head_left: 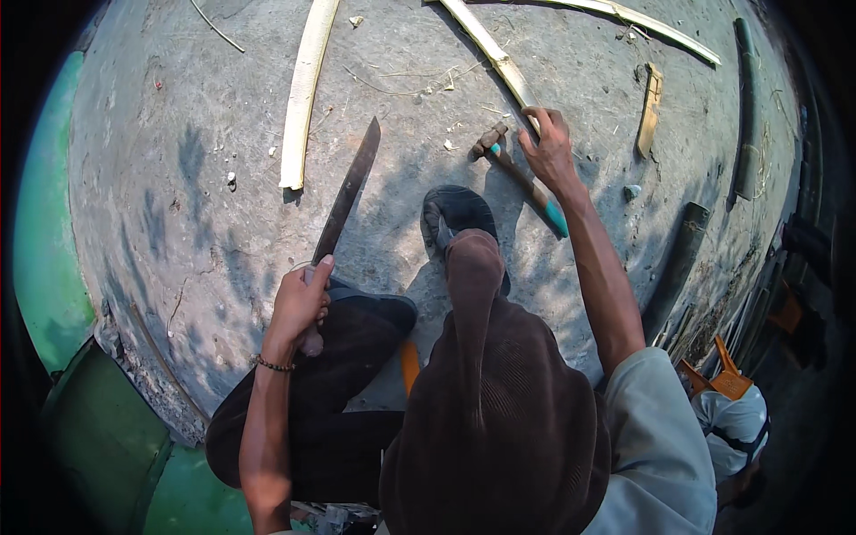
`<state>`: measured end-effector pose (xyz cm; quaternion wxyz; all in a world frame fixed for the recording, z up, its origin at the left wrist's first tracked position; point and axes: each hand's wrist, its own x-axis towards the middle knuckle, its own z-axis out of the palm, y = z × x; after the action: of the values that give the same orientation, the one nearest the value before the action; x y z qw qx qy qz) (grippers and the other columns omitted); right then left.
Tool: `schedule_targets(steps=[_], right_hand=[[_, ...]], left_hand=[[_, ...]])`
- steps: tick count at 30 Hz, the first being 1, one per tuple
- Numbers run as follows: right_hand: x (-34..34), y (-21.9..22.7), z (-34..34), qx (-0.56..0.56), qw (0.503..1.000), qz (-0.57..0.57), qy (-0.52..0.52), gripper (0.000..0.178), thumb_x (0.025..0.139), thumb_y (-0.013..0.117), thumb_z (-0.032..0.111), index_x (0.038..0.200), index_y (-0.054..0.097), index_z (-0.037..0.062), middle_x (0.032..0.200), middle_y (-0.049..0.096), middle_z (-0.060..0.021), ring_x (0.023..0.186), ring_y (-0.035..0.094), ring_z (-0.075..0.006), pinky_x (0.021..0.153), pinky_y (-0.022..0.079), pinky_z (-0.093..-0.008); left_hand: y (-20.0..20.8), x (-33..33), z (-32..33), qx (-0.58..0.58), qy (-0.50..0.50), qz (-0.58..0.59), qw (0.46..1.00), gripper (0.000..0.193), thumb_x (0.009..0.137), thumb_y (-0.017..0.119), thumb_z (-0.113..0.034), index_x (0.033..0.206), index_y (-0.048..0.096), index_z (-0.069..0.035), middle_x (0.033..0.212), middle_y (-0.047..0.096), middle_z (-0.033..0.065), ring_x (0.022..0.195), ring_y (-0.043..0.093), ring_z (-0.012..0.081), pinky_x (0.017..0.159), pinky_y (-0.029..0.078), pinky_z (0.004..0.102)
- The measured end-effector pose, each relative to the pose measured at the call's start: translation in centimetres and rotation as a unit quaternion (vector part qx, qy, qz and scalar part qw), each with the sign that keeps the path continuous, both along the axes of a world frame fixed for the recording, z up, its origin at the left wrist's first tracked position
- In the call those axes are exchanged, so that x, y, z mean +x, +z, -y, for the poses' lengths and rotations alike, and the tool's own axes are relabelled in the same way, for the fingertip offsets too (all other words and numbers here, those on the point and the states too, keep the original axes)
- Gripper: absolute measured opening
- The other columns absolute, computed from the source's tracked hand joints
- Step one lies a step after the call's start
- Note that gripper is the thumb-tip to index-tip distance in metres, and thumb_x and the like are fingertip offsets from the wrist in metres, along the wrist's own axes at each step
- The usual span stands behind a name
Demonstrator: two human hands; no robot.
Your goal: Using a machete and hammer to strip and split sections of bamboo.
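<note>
My left hand is closed round the handle of a machete, whose long dark blade points up and away over the concrete. My right hand pinches the near end of a pale split bamboo strip that runs off toward the far edge. Just beside that hand, a hammer with a rusty head and teal grip lies on the ground. Another pale bamboo strip lies beyond the machete's tip. My dark shoe is planted between the hands.
A third strip lies at the far right, near a short yellowish bamboo piece. Dark poles line the right side. Green sheeting borders the left. Another person is at the lower right, beside an orange chair.
</note>
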<state>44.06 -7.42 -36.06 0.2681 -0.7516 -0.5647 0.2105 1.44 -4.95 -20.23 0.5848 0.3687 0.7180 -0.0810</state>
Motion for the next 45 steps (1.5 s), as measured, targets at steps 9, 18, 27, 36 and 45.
schedule_targets(steps=[9,18,27,36,45], right_hand=[[0.8,0.6,2.1,-0.041,0.994,0.098,-0.024,0.043,0.087,0.071,0.017,0.126,0.055,0.0103,0.12,0.054,-0.014,0.114,0.054,-0.0343,0.095,0.045,-0.0464],[-9.0,1.0,-0.1,-0.109,0.952,-0.222,0.179,0.024,0.096,0.06,0.022,0.112,0.06,0.004,0.099,0.066,-0.0175,0.093,0.064,-0.0366,0.08,0.05,-0.0428],[-22.1,10.1,-4.8,-0.241,0.708,-0.652,0.125,0.045,0.106,0.043,0.045,0.112,0.054,0.0017,0.102,0.067,-0.0111,0.093,0.063,-0.0158,0.086,0.052,-0.0321],[-22.0,3.2,-1.5,-0.277,0.705,-0.652,-0.039,0.053,0.1,0.052,0.044,0.118,0.055,-0.0054,0.099,0.067,-0.0115,0.086,0.061,-0.0165,0.077,0.05,-0.032],[-22.8,0.0,1.3,-0.327,0.673,-0.662,0.052,0.033,0.1,0.056,0.029,0.111,0.055,-0.0017,0.083,0.063,-0.01,0.07,0.063,-0.0168,0.064,0.052,-0.0313]], left_hand=[[-0.5,0.4,0.5,-0.003,0.031,0.016,0.999,0.046,0.097,0.062,-0.046,0.075,0.049,-0.009,0.054,0.043,-0.003,0.043,0.04,0.0068,0.04,0.033,0.0246],[1.2,1.9,-0.1,0.061,0.19,0.106,0.974,0.049,0.1,0.051,-0.054,0.082,0.05,-0.008,0.056,0.039,-0.0044,0.043,0.038,0.006,0.04,0.034,0.0231],[-2.9,8.8,2.2,0.254,0.054,0.067,0.963,0.054,0.107,0.034,-0.048,0.104,0.054,0.002,0.069,0.058,0.0114,0.058,0.06,0.0227,0.054,0.048,0.0353],[-6.1,9.4,4.3,0.279,-0.146,0.006,0.949,0.045,0.107,0.039,-0.036,0.126,0.048,0.003,0.101,0.066,0.0267,0.094,0.063,0.0482,0.079,0.048,0.0524],[-8.0,5.5,3.5,0.274,-0.201,0.054,0.939,0.033,0.101,0.055,-0.03,0.113,0.061,0.0,0.078,0.067,0.0124,0.067,0.063,0.0249,0.063,0.049,0.0383]])
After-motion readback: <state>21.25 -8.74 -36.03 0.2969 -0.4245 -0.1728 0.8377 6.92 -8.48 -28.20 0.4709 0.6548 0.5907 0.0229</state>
